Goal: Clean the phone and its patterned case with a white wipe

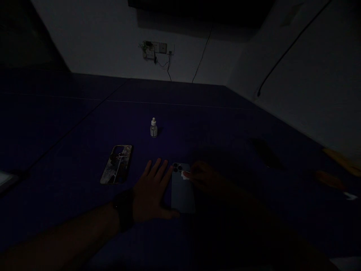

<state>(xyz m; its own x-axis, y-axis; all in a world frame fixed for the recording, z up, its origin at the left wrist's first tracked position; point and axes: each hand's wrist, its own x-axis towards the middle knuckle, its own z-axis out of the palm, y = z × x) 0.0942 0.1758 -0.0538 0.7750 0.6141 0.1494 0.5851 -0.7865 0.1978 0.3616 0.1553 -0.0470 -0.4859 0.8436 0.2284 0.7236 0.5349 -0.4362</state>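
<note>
A blue-grey smartphone (182, 194) lies back side up on the dark blue surface, its camera lenses at the far end. My left hand (152, 190), with a dark watch on the wrist, is spread flat along the phone's left side; its thumb reaches the near left corner. With bent fingers, my right hand (204, 176) pinches a small white wipe (185, 175) against the phone's back, just below the cameras. Shadow hides much of the right hand and forearm. Left of my left hand lies a patterned phone case (117, 165). Beyond the hands stands a small dropper bottle (153, 128), upright.
The room is very dim. At right lie a dark flat object (265, 152), an orange-handled tool (331, 180) and a yellow item (342, 161). A bright object (7, 180) sits at the left edge. Wall sockets (158, 48) with cables are at the back.
</note>
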